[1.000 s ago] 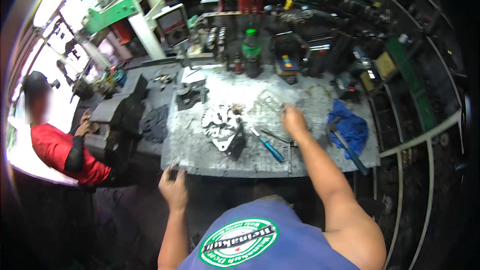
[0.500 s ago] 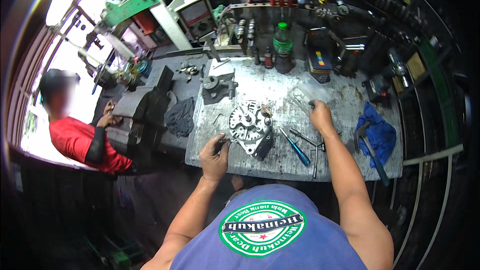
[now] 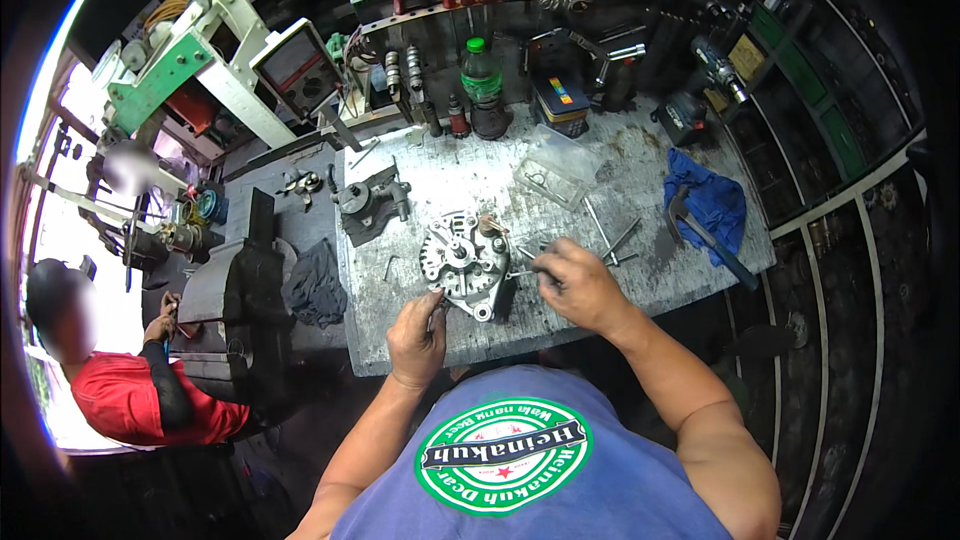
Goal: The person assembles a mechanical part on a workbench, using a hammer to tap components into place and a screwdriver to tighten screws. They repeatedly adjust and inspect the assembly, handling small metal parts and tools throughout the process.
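Observation:
On the metal-topped bench [image 3: 620, 295] an opened alternator [image 3: 466, 262] lies with its round vented face upward. My left hand [image 3: 417, 336] is at its lower left edge, thumb and fingers closed together; what they pinch, if anything, is hidden. To the right of the alternator is my right hand [image 3: 580, 287], its fingers curled shut. A thin rod [image 3: 519, 273] shows between those fingers and the alternator, but its other end is covered by the hand. Just beyond the right hand lie a T-handle wrench [image 3: 604, 232] and a clear plastic tray [image 3: 548, 183].
A blue cloth [image 3: 705, 202] with a hammer [image 3: 700, 230] on it lies at right. A dark metal part [image 3: 372, 200] stands left of the alternator. Along the back are a green-capped bottle [image 3: 482, 80] and screwdrivers. A person in red [image 3: 150, 395] works at far left.
My right hand has left the plastic tray and come down beside the alternator. My left hand has closed in on the alternator's lower edge. The blue-handled screwdriver no longer shows. The whole view has shifted.

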Action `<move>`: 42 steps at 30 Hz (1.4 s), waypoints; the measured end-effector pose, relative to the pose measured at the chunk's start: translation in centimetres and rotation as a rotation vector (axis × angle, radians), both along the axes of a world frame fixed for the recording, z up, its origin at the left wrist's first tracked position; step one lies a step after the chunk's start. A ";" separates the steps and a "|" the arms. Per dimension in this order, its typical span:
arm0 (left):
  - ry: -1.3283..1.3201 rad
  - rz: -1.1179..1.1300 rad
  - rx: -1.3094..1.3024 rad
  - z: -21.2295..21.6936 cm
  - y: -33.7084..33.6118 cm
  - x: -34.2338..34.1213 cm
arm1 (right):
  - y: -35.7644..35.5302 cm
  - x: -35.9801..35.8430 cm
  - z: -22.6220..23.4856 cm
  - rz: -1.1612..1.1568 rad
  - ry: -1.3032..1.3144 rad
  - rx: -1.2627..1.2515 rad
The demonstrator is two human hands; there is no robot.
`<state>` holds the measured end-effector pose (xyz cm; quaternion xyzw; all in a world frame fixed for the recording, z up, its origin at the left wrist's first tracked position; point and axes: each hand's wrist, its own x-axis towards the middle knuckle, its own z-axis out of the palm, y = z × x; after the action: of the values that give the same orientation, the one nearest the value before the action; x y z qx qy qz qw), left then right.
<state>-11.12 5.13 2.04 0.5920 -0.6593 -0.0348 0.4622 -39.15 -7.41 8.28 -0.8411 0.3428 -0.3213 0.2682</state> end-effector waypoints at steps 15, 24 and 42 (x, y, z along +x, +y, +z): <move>0.055 0.028 0.004 0.1 0.2 -0.1 | -1.1 3.2 4.1 0.137 0.501 -0.118; -0.152 0.200 0.025 0.1 0.7 -1.8 | -1.4 3.5 2.3 0.300 0.420 -0.154; 0.131 0.127 0.020 0.4 -0.1 -1.3 | -0.9 2.4 -3.4 0.098 -0.026 -0.015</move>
<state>-12.47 5.02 2.48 0.6335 -0.5884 -0.0507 0.4998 -36.70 -8.29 4.91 -0.8545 0.2954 -0.3212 0.2819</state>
